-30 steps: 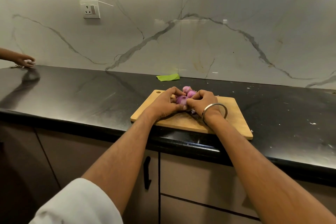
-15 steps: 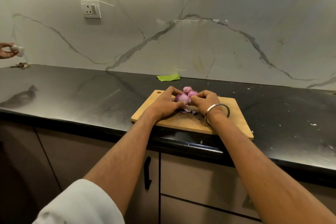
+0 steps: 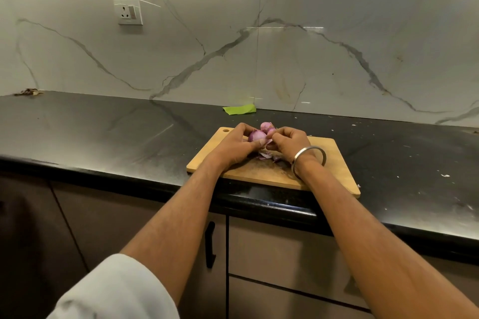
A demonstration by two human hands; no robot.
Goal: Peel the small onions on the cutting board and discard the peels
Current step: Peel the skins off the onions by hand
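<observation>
A wooden cutting board lies on the black counter near its front edge. My left hand grips a small purple onion just above the board. My right hand, with a metal bangle on its wrist, pinches a strip of loose skin at the onion's right side. Behind my fingers rest two more small onions, partly hidden. Torn purple peels lie on the board under my hands.
A green scrap lies against the marble wall behind the board. Brown peel bits sit at the counter's far left. White specks dot the counter to the right. A wall socket is high on the left. Cabinet doors stand below the counter.
The held onion has risen slightly off the board and more skin has come loose. Another person's hand at the far left has left the view.
</observation>
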